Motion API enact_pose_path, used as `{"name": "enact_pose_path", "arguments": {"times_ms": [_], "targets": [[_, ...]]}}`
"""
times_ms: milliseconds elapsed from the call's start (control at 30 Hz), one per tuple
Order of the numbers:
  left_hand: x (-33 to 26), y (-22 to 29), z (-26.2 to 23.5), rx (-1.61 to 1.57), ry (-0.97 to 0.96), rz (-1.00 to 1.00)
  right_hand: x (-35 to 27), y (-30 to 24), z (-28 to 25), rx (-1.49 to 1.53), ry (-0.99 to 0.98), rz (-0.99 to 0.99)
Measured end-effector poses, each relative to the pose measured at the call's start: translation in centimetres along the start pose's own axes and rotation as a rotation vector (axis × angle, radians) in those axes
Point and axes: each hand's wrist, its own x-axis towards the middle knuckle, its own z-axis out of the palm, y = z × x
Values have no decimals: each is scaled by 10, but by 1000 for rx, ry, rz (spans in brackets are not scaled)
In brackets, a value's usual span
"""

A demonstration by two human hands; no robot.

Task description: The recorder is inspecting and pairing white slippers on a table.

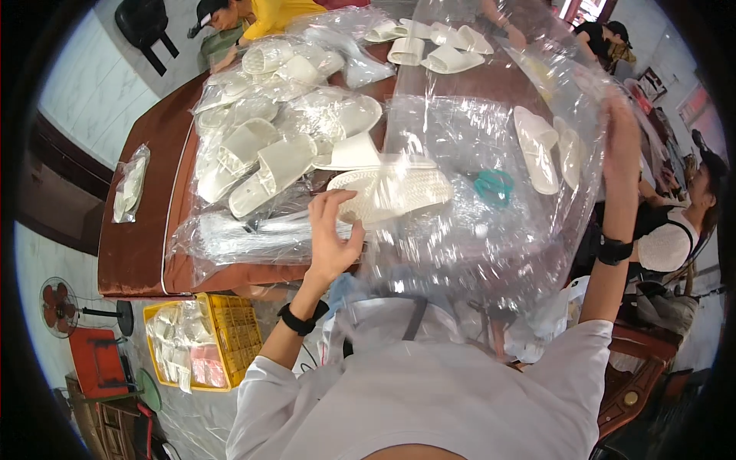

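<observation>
A large clear plastic bag [475, 230] spreads over the right half of the table, raised on the right side. High at the right, my right hand [616, 107] is closed on its edge, fingers partly blurred behind the film. My left hand [333, 234] is curved with thumb and fingers apart, fingertips at the near left end of a cream slipper [395, 193] lying with its textured sole showing. Another cream slipper [349, 153] lies just behind it. Under or inside the film are a teal coil of bands [493, 188] and a pair of white slippers [537, 149].
Bagged cream slippers [261, 146] pile up on the left of the brown table [142, 253], with flat plastic bags [253, 238] in front. More slippers [437, 50] lie at the far side. A yellow crate [230, 345] stands on the floor at left. Co-workers [280, 11] sit around.
</observation>
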Motion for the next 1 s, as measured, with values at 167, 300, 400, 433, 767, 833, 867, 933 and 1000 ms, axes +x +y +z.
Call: {"name": "enact_pose_path", "arguments": {"times_ms": [167, 300, 400, 433, 767, 833, 867, 933, 1000], "targets": [[16, -2, 10, -596, 82, -237, -15, 73, 19, -213, -150, 170], [61, 37, 10, -903, -14, -423, -20, 115, 32, -202, -270, 194], [83, 42, 20, -588, 70, -237, -9, 158, 36, -239, -312, 225], [88, 47, 23, -588, 69, -232, -7, 170, 36, -248, -308, 236], [89, 51, 90, 296, -386, 411, 25, 238, 45, -237, -302, 324], [83, 31, 109, 355, -512, 312, 29, 247, 47, -113, -276, 442], [80, 24, 116, 356, -512, 309, 29, 250, 48, 15, -248, 558], [78, 19, 123, 505, -611, 260, 32, 250, 47, -83, -263, 536], [76, 16, 128, 540, -620, 264, 35, 255, 39, -188, -266, 518]]}}
